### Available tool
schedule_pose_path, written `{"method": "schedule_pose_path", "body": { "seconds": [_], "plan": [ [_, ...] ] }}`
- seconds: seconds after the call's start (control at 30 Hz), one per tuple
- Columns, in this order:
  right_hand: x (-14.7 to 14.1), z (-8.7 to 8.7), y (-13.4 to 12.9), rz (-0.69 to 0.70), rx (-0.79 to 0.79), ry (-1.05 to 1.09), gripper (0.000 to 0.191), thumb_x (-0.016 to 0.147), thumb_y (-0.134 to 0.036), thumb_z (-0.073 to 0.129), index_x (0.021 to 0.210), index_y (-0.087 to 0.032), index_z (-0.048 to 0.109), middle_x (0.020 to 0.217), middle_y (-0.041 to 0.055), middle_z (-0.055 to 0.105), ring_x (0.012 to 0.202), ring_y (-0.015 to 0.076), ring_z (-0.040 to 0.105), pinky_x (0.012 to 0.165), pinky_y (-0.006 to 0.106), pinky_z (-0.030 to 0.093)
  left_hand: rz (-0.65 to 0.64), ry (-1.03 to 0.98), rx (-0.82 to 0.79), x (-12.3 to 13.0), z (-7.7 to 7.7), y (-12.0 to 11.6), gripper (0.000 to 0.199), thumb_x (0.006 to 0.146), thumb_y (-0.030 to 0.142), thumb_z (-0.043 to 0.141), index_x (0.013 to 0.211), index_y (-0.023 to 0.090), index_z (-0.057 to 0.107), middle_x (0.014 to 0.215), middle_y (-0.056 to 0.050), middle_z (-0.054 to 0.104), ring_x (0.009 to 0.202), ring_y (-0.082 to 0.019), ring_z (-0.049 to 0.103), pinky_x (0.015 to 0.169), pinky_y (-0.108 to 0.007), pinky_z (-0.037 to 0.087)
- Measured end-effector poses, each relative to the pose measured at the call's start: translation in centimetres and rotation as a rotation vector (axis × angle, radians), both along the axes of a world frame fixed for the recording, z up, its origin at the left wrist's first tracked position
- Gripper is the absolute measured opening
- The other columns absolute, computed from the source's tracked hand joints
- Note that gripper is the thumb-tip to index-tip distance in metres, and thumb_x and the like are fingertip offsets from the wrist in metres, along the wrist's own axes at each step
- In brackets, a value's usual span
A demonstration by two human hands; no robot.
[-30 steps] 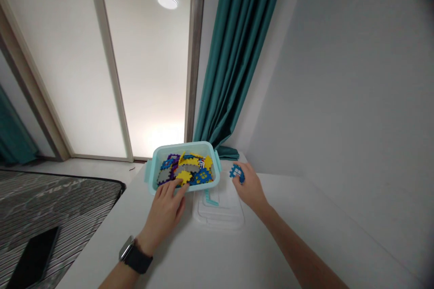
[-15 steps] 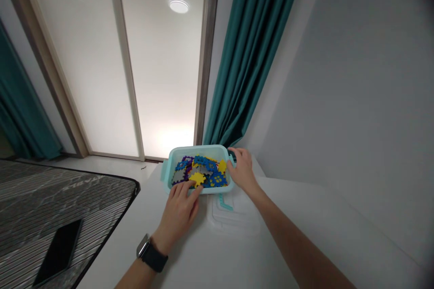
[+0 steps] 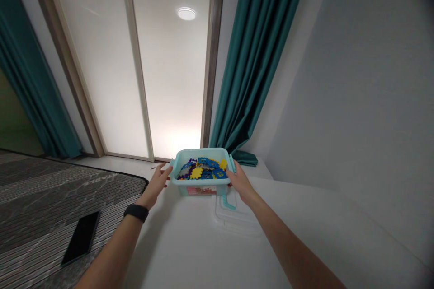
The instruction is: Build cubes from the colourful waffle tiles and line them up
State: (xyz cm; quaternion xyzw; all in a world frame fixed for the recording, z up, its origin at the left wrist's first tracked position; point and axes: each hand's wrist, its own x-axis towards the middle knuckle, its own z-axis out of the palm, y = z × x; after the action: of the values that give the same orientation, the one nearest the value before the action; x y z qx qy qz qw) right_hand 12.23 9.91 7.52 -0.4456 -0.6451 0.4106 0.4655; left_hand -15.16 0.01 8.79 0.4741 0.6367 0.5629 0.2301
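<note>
A light teal plastic storage box (image 3: 202, 182) stands at the far part of the white table, tipped less toward me than level with its front label showing. Inside lie toothed plastic building pieces (image 3: 206, 172) in blue, yellow, purple and grey. My right hand (image 3: 241, 184) grips the box's right end, thumb on the rim, with its other fingers mostly hidden behind that side. At the left end, my left hand (image 3: 155, 188) has its fingers apart, the thumb close to the left latch; whether it touches cannot be made out.
A clear lid (image 3: 237, 219) with a teal latch lies on the white table (image 3: 203, 253) in front of the box. To the left, a black phone (image 3: 80, 238) rests on a grey striped surface (image 3: 111, 203). A green curtain (image 3: 251, 76) hangs behind the box.
My left hand has left the yellow piece at the box's front and moved to its left end. The box has tilted back, so its front label now shows. My right hand stays at the right end.
</note>
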Motion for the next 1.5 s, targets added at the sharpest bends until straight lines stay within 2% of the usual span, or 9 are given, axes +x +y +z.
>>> {"method": "schedule_pose_path", "body": {
  "seconds": [0.13,0.4,0.57,0.7,0.93,1.1,1.2,1.3,1.5],
  "plan": [
    [-0.9,0.8,-2.1,0.030,-0.012,0.046,0.070,0.083,-0.027,0.049,0.151,-0.025,0.033,0.109,0.0067,0.069,0.068,0.0189,0.065,0.043,0.024,0.046,-0.130,-0.102,-0.052,-0.8,0.8,-1.3,0.054,0.078,0.058,0.064,0.109,0.013,0.064,0.074,-0.002,0.062,0.059,-0.016,0.058,0.053,-0.027,0.046],
    [-4.0,2.6,-5.5,0.079,-0.158,0.209,0.074,0.083,-0.031,0.053,0.154,-0.024,0.033,0.087,0.0031,0.065,0.053,0.0160,0.052,0.038,0.024,0.036,-0.076,-0.204,-0.010,-2.5,4.4,-5.4,0.049,0.076,0.044,0.067,0.115,0.014,0.065,0.076,-0.001,0.063,0.056,-0.013,0.052,0.047,-0.023,0.040],
    [-4.9,1.8,-6.0,0.074,-0.202,0.206,0.070,0.085,-0.033,0.052,0.152,-0.022,0.036,0.077,0.0007,0.060,0.049,0.0148,0.050,0.037,0.022,0.032,-0.054,-0.183,-0.061,-3.0,4.2,-7.0,0.052,0.082,0.046,0.061,0.122,0.013,0.062,0.071,0.000,0.062,0.054,-0.014,0.052,0.047,-0.024,0.041],
    [-4.9,1.3,-6.5,0.083,-0.192,0.249,0.070,0.085,-0.036,0.053,0.152,-0.028,0.036,0.101,0.0051,0.069,0.064,0.0178,0.060,0.044,0.023,0.040,-0.056,-0.172,0.025,-2.6,3.4,-7.6,0.062,0.082,0.051,0.063,0.131,0.013,0.057,0.079,-0.002,0.064,0.060,-0.016,0.055,0.051,-0.025,0.045],
    [-4.1,-0.8,-6.5,0.118,-0.229,0.176,0.074,0.085,-0.045,0.059,0.154,-0.028,0.035,0.115,0.0066,0.069,0.077,0.0214,0.064,0.060,0.030,0.051,-0.117,0.066,-0.112,-4.3,1.0,-7.3,0.057,0.088,0.054,0.055,0.132,0.017,0.053,0.102,-0.010,0.069,0.081,-0.025,0.065,0.060,-0.033,0.053],
    [-1.7,-2.3,-5.9,0.240,-0.161,0.139,0.066,0.093,-0.051,0.050,0.153,-0.028,0.035,0.109,0.0068,0.068,0.085,0.0232,0.066,0.073,0.037,0.057,-0.061,0.759,0.063,-6.1,2.3,-5.9,0.053,0.090,0.053,0.057,0.131,0.019,0.056,0.109,-0.013,0.067,0.101,-0.032,0.063,0.091,-0.051,0.052],
    [0.6,-3.5,-5.9,0.205,-0.042,0.007,0.060,0.096,-0.051,0.044,0.149,-0.023,0.039,0.093,0.0049,0.065,0.081,0.0225,0.065,0.079,0.039,0.056,-0.370,1.054,0.143,-4.8,4.3,-3.8,0.058,0.090,0.045,0.063,0.143,0.025,0.049,0.129,-0.013,0.061,0.121,-0.032,0.056,0.103,-0.051,0.047],
    [3.1,-5.0,-6.4,0.110,0.106,-0.197,0.049,0.095,-0.047,0.046,0.137,-0.022,0.052,0.094,0.0054,0.064,0.086,0.0227,0.064,0.086,0.039,0.054,-0.674,1.184,-0.051,-2.8,5.2,-0.8,0.080,0.080,0.047,0.075,0.150,0.030,0.041,0.147,-0.014,0.050,0.132,-0.037,0.050,0.107,-0.052,0.045],
    [7.0,-7.5,-8.4,0.138,0.307,-0.572,0.037,0.095,-0.032,0.046,0.128,-0.024,0.060,0.109,0.0097,0.066,0.110,0.0270,0.061,0.104,0.049,0.045,-0.832,1.278,-0.500,-0.5,4.5,2.8,0.117,0.060,0.051,0.083,0.158,0.027,0.025,0.151,-0.019,0.047,0.128,-0.044,0.055,0.101,-0.052,0.048]
  ]
}}
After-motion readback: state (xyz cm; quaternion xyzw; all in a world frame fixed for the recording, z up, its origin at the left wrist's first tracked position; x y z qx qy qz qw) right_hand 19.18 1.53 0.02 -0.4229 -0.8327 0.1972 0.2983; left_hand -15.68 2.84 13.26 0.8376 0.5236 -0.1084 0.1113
